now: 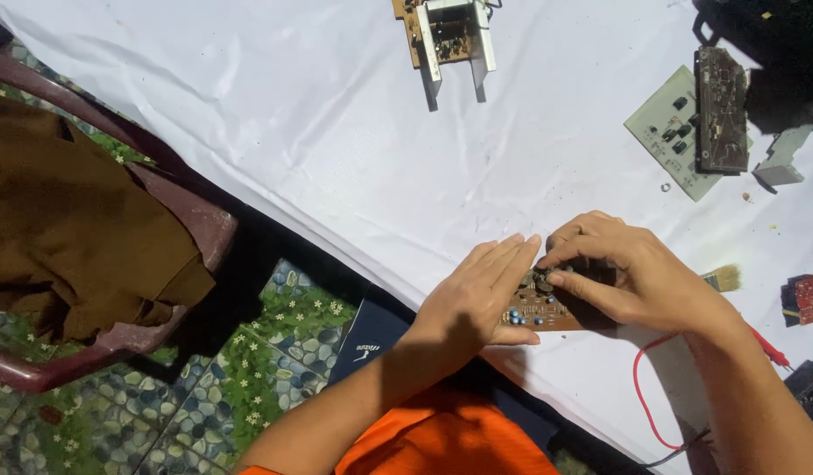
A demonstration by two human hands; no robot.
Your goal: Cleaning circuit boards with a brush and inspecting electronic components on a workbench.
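The white-covered bench lies open toward its far side. Near its front edge, the left hand lies flat, fingers straight, on the brown circuit board. The right hand, fingers curled, pinches its components, hiding most of it. A brush peeks from behind.

Bench under white cloth, bearing brown board, green board with dark module, bracketed board, brush, red wire, grey block, red part.
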